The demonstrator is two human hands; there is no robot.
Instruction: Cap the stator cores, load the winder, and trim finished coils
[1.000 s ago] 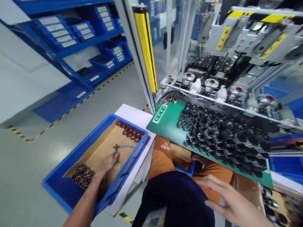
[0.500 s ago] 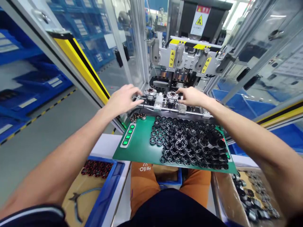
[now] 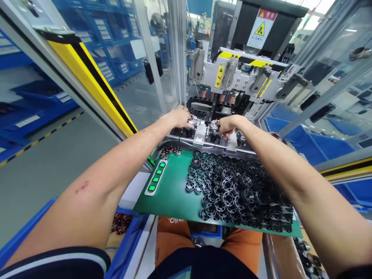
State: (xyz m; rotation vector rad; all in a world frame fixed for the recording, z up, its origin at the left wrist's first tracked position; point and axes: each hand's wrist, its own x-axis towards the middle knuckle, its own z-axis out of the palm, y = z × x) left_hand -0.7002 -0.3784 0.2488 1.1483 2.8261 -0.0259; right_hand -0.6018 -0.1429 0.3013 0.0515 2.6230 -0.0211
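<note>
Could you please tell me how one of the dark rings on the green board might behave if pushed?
The dark rings have shiny, metallic-looking rims, so they are probably stiff. Their round outline suggests one could roll if tipped on edge. Packed closely, a pushed one may nudge its neighbours.

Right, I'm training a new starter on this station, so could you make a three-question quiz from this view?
1. What colour is the board under the dark rings?
a) blue
b) green
c) white

2. True or false: the right hand is resting on the dark rings.

3. Fill in: near the board's left edge is a row of ____ bright green squares.

Key: 1. b. 2. False; the right hand is at a round metal holder beyond the board. 3. four.
</note>
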